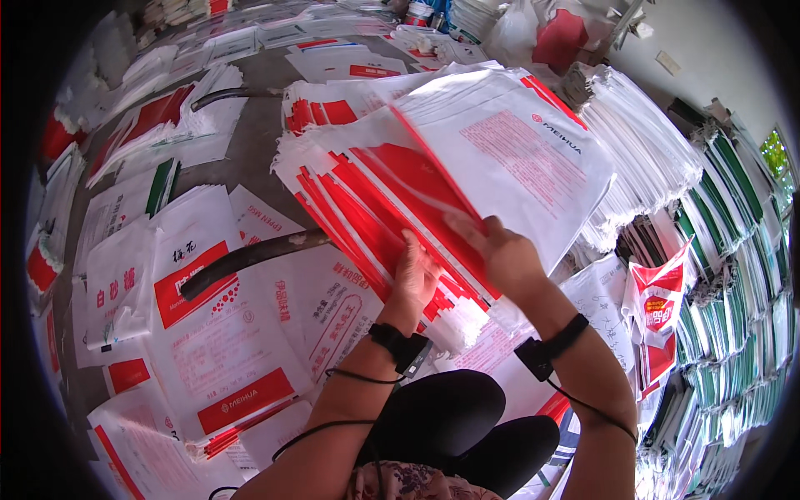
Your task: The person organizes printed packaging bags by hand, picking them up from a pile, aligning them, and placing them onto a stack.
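In front of me is a thick stack of flat woven sacks, white with red bands, their edges fanned out. A white sack with red print lies tilted across the top of it. My right hand is closed on the red-edged near side of this sack, fingers curled over it. My left hand rests against the near edge of the stack, its thumb up and its fingers fairly straight; part of the fingers is hard to make out. Both wrists carry black straps with small boxes and cables.
Tall piles of white sacks and green-banded sacks stand on the right. More flat sacks cover the floor at left. Two dark curved bars stick out left of the stack. White buckets stand at the back.
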Action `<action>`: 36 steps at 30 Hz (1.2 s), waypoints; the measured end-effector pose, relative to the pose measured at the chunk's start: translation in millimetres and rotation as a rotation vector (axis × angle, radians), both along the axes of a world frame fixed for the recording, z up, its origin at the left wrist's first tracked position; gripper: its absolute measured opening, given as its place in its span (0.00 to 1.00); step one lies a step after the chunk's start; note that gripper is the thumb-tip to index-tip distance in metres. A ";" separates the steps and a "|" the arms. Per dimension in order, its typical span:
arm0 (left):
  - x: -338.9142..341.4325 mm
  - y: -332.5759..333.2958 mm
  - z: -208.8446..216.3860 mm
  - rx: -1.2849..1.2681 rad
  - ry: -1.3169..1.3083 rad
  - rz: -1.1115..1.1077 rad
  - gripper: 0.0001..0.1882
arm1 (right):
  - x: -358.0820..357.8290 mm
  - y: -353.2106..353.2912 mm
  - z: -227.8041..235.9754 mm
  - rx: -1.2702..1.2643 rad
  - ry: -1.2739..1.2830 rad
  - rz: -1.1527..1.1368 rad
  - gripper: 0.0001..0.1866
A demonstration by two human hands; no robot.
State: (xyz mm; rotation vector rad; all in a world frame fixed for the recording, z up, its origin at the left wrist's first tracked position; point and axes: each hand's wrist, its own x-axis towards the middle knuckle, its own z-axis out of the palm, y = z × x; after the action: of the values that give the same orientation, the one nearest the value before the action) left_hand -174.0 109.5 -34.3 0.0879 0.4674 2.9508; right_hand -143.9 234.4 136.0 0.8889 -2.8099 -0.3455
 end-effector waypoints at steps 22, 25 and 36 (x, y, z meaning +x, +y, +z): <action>9.8 0.5 13.7 -0.078 -0.083 0.028 0.34 | 13.3 7.5 -15.5 -0.384 -0.096 -0.169 0.11; 7.1 0.3 13.6 -0.096 -0.107 0.103 0.34 | -41.4 53.9 -23.8 -0.264 -0.139 -0.046 0.12; 0.5 -2.1 33.6 -0.212 -0.252 0.041 0.27 | 5.1 38.1 228.7 0.088 0.796 0.166 0.23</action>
State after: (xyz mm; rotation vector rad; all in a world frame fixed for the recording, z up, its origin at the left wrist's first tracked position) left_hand -173.5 107.4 -0.7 -0.3166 0.7450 2.8739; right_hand -138.8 272.5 364.7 0.7667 -1.9927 -0.6334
